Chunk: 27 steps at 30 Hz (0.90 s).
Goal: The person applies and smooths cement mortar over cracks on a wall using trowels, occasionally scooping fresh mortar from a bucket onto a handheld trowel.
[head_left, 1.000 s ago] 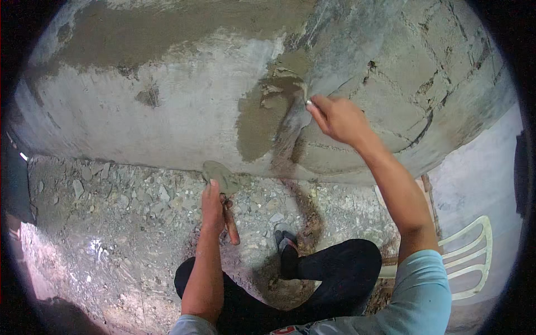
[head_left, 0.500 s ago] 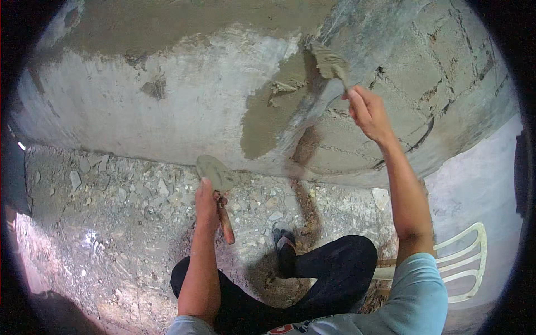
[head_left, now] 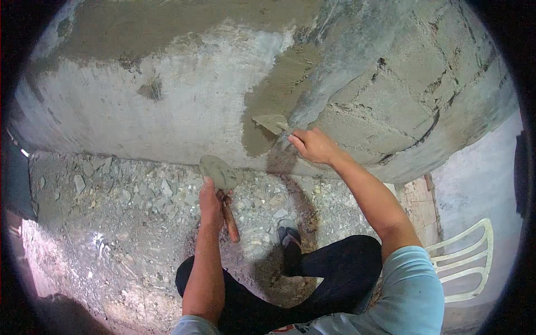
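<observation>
My right hand (head_left: 314,145) is closed on the handle of a trowel (head_left: 271,122). That trowel's blade lies against the lower part of a wet mortar patch (head_left: 279,84) on the wall. Lower and to the left, my left hand (head_left: 209,202) grips a second trowel (head_left: 219,172) with a broad, rounded, mortar-coated blade. Its wooden handle (head_left: 230,220) slants down beside my wrist, and the blade points up near the foot of the wall.
The wall (head_left: 184,106) has a bare pale stretch, with rough, grooved mortar (head_left: 385,114) on the right. Broken stones and rubble (head_left: 134,190) cover the ground. A white plastic chair (head_left: 474,262) stands at my right, and my sandalled foot (head_left: 289,237) rests below the wall.
My right hand has come down and left with its trowel, from the patch's upper right to its lower part. Mortar ridges there look flatter. My left hand has barely shifted.
</observation>
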{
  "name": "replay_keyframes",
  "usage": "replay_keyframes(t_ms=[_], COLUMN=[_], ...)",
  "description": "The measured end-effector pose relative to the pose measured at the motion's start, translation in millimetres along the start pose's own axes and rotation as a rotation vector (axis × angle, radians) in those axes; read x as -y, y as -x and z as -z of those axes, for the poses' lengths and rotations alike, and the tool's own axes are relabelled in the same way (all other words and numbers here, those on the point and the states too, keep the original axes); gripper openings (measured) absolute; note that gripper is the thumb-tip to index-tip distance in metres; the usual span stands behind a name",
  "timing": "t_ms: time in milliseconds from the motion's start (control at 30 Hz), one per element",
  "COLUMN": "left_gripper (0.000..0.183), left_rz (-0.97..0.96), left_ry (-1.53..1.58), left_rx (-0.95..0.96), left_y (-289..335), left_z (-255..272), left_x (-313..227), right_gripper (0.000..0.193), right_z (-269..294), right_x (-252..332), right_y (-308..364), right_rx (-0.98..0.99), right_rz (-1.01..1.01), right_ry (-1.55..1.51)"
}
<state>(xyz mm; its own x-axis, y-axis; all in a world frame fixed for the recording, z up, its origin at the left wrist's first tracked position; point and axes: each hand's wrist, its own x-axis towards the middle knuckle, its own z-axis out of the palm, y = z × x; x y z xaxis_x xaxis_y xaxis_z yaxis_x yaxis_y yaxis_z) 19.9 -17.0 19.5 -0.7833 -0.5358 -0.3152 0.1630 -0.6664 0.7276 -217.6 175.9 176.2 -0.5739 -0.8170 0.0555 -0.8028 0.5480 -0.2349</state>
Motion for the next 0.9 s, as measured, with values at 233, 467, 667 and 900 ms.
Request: replay_keyframes(t_ms=[233,467,667,900], left_gripper=[0.059,0.059,0.061,0.073], left_rz=[-0.017,-0.04,-0.024,-0.05], left_ry=[-0.009,-0.012,-0.005,-0.062], left_rx=[-0.002,0.049,0.032,0.092], left_y=[-1,-5,-9,5], left_z=[5,0,7,8], left_x=[0,9,11,11], right_gripper=[0.031,0.032,0.028,0.028], right_z=[68,110,30,-21], right_x=[7,-12,-13,-47], right_y=[13,-1,-2,10], right_rx=[-0.123,-0.221,-0.29,-0.241], right_rz=[0.063,0.006,0.09,0.06], right_ry=[-0.169,-0.374,-0.174,0.027])
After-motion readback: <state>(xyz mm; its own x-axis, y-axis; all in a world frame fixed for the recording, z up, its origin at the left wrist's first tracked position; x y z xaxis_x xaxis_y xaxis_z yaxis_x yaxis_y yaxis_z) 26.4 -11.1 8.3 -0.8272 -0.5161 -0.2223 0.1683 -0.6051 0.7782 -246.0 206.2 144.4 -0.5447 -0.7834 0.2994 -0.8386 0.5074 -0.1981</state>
